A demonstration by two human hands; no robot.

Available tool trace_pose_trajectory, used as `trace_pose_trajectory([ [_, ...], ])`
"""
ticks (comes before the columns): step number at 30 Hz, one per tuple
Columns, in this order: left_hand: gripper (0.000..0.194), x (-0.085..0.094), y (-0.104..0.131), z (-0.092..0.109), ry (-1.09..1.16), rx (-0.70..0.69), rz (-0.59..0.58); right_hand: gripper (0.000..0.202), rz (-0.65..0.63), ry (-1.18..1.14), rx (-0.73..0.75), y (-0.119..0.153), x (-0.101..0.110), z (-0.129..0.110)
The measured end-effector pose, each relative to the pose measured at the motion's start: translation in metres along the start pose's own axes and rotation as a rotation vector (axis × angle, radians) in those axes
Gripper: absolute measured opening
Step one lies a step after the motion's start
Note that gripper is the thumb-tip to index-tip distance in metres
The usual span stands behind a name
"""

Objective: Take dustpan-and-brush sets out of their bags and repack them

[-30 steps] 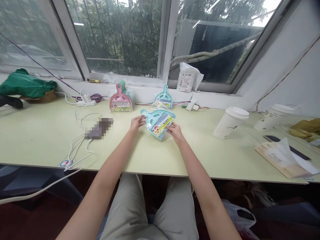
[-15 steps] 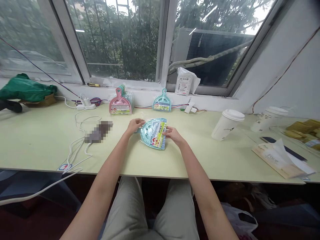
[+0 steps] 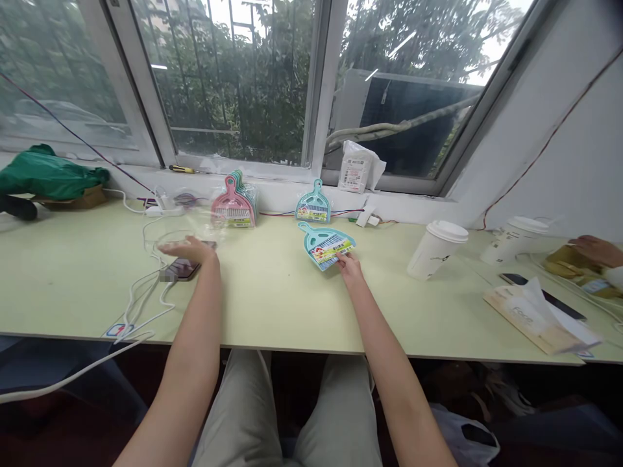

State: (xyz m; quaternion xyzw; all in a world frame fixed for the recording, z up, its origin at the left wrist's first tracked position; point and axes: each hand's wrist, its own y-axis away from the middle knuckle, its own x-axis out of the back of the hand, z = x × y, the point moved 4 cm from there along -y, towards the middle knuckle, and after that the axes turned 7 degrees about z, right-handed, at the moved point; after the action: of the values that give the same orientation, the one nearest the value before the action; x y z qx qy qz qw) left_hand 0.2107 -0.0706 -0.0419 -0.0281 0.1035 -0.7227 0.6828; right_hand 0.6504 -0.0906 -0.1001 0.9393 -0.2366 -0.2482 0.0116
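Note:
My right hand grips the lower right edge of a light blue dustpan set with a yellow-green label, its handle pointing up and left. My left hand is over the left of the table, above a phone, palm up with fingers apart. A clear, blurred plastic wrapper is just beyond that hand, loose in the air. Against the wall stand a row of wrapped dustpan sets with a pink one in front, and a single blue wrapped set.
White cables run over the table's left side near a power strip. Paper cups, a tissue pack and a dark phone lie to the right. Another person's hand is at a yellow packet at the far right.
My left hand has left the dustpan set and moved left, and the clear wrapper is off the set. The set has turned and shifted right in my right hand. Another person's hand has appeared.

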Motion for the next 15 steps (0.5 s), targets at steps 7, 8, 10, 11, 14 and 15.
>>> trace_pose_trajectory([
  [7, 0.092, 0.042, 0.034, 0.05, -0.002, -0.285, -0.168, 0.022, 0.004, -0.008, -0.058, 0.0, 0.0, 0.005],
  [8, 0.086, 0.04, 0.039, 0.054, 0.033, -0.325, -0.22, 0.022, -0.009, -0.003, -0.054, 0.001, -0.002, 0.006],
  [10, 0.07, 0.028, 0.052, 0.057, 0.101, -0.401, -0.337, 0.023, -0.032, 0.001, -0.04, 0.004, -0.005, 0.007],
  [11, 0.06, 0.019, 0.062, 0.055, 0.129, -0.413, -0.429, 0.024, -0.044, -0.002, -0.029, 0.005, -0.008, 0.008],
  [14, 0.034, -0.014, 0.116, 0.034, 0.181, -0.182, -0.969, 0.028, -0.082, -0.007, 0.011, 0.009, -0.015, 0.011],
  [15, 0.034, -0.021, 0.142, 0.023, 0.167, -0.011, -1.197, 0.029, -0.101, -0.006, 0.022, 0.011, -0.018, 0.012],
])
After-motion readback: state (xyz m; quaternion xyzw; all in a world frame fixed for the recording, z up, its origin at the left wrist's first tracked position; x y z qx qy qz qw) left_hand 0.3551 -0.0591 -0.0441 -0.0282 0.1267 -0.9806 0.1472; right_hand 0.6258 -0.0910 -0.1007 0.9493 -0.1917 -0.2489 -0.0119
